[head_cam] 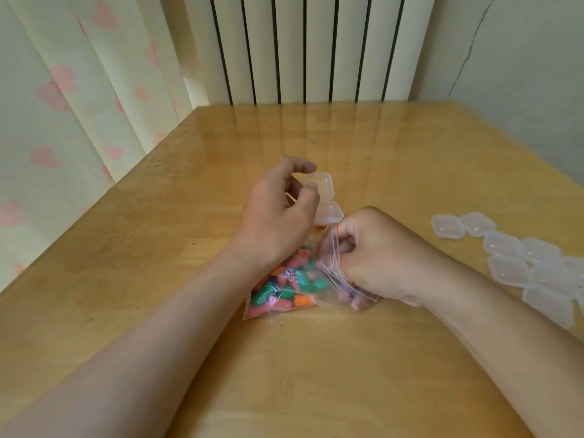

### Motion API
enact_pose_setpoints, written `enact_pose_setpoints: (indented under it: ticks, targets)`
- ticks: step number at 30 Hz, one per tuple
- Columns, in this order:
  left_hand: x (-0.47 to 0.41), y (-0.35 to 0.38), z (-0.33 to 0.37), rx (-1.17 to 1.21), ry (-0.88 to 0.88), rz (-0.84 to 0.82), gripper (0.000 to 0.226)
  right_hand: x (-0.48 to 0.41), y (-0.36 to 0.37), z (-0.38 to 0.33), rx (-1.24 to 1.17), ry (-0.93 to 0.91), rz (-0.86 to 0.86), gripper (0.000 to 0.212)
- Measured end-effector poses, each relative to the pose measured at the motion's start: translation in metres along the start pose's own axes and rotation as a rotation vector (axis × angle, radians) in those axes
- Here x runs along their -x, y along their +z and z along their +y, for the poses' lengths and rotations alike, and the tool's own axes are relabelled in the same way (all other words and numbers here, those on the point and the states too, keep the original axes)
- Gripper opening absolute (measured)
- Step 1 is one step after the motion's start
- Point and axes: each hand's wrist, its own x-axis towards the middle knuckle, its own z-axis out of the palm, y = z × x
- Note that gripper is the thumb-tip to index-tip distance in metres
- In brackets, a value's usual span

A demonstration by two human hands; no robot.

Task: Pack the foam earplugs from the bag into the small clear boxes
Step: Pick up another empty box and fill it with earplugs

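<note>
A person sits at a shiny wooden surface [347, 358] with both bare arms stretched out over it.

The left grip [278, 213] is out near the middle of the surface. Its thumb and fingers are bent and pinch the edge of one small clear box [324, 197]. That box is open, with its lid tipped up and its bottom half just behind the bag.

The bag [284, 289] is see-through and lies flat on the surface, between the two arms. It is full of foam earplugs [294, 281] in pink, green and orange, with one dark one. The mouth of the bag has a thin red line along it and points to the right.

The right grip [373, 257] is at that mouth. Its fingers are curled up tight and some are inside the bag, under the plastic. I cannot tell if they have hold of an earplug or just the bag.

Off to the right lies a bunch of empty boxes [505, 257], all shut, touching each other in a crooked row that runs to the edge of the view.

Behind the surface stands a white radiator [316, 49]. On the left hangs a pale curtain [79, 90] with pink hearts.
</note>
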Motion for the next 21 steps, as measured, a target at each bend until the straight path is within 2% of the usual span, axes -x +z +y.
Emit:
enact_pose_setpoints:
  ticks: [4, 7, 10, 15, 18, 19, 21]
  targets:
    - [-0.001, 0.0, -0.003, -0.002, -0.002, 0.008, 0.02, 0.005, -0.011, -0.004, -0.004, -0.018, 0.0, 0.005]
    - [-0.001, 0.0, -0.007, -0.011, 0.001, 0.002, 0.021, 0.007, -0.024, -0.006, -0.005, -0.043, 0.06, 0.016]
    - [0.002, 0.001, -0.008, -0.003, 0.019, -0.019, 0.021, 0.009, -0.034, -0.01, -0.007, -0.083, 0.159, 0.016]
    - [0.003, 0.003, -0.007, -0.057, 0.08, -0.045, 0.023, 0.007, -0.045, -0.01, -0.183, -0.103, 0.42, 0.016]
    - [0.004, 0.001, -0.004, -0.049, 0.105, -0.051, 0.025, 0.005, -0.05, -0.01, -0.28, -0.243, 0.658, 0.021]
    - [0.004, 0.0, -0.004, -0.042, 0.119, -0.055, 0.025, 0.005, -0.05, -0.011, -0.295, -0.318, 0.69, 0.022]
    - [0.004, 0.0, -0.002, -0.014, 0.146, -0.067, 0.027, 0.007, -0.046, -0.013, -0.276, -0.441, 0.641, 0.023]
